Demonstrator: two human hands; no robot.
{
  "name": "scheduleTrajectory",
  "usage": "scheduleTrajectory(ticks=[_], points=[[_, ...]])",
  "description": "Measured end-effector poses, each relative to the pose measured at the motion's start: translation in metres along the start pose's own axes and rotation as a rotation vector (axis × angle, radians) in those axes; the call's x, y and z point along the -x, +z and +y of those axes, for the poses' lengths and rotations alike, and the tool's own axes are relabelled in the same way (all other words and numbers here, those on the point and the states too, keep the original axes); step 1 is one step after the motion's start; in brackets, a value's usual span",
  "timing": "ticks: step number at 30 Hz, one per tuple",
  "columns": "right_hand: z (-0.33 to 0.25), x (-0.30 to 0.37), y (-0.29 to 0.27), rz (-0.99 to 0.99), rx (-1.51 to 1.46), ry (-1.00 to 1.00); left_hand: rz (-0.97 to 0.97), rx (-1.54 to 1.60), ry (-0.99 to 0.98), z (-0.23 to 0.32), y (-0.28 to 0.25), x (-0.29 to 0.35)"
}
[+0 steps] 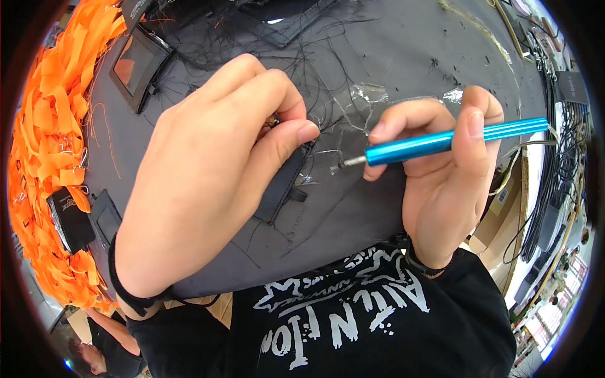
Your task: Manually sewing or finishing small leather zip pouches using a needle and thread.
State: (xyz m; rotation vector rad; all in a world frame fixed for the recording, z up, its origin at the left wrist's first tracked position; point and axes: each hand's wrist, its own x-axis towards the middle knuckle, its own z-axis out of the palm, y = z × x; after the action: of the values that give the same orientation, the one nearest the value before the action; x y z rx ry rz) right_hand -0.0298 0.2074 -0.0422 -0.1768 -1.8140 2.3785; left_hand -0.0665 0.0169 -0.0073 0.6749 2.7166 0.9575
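Observation:
My left hand [208, 176] grips a small black fabric pouch [285, 186] with thumb and fingers, holding it up over the grey table top [378, 57]. A small part is pinched at my fingertips, mostly hidden. My right hand [441, 189] holds a blue metal pen-shaped tool [441, 142] like a pencil, its silver tip pointing left, just right of the pouch's upper edge. Loose black threads [315, 69] lie on the table behind both hands.
A heap of orange straps [50, 138] fills the left side. Black framed pouches [135, 63] lie at the top left and at the left edge [82, 220]. Bits of clear tape [372, 94] stick to the table. Cables [554, 164] hang at the right.

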Motion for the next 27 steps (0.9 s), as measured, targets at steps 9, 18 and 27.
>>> scheduleTrajectory(ticks=[9,18,27], points=[[0.007,-0.003,0.012,-0.046,0.114,-0.099,0.037,0.109,0.02,0.02,0.002,-0.01],[0.0,-0.002,0.005,-0.061,0.321,-0.021,-0.084,-0.063,0.064,-0.001,-0.004,0.002],[0.0,-0.002,0.006,-0.074,0.344,-0.024,0.009,-0.018,0.087,0.006,0.004,-0.002]])
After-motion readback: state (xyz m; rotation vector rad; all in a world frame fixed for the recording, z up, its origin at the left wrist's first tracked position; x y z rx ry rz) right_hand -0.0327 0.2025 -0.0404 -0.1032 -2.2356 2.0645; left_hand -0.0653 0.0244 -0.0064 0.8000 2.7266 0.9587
